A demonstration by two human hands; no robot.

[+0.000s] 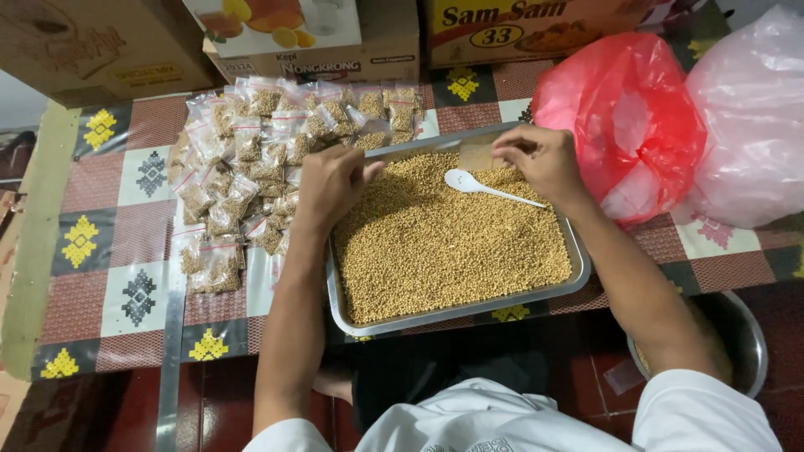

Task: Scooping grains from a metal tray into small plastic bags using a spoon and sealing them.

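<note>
Patterned cloth in red, black and white squares with yellow motifs covers the low worktop, and cardboard boxes line its far edge. Near the middle of the front edge sits a metal tray heaped with small tan seeds; a white plastic spoon lies on the seeds toward the tray's far side. The person's left hand and right hand hold a small clear plastic bag stretched between them over the tray's far rim, the left grip pinching one end and the right grip pinching the other with fingers pressed together. Just left of the tray, toward the far left part of the worktop, lies a spread of small filled seed packets. At the right edge bulge a red plastic bag and a pale pink plastic bag. A metal bowl sits low by the right elbow.
</note>
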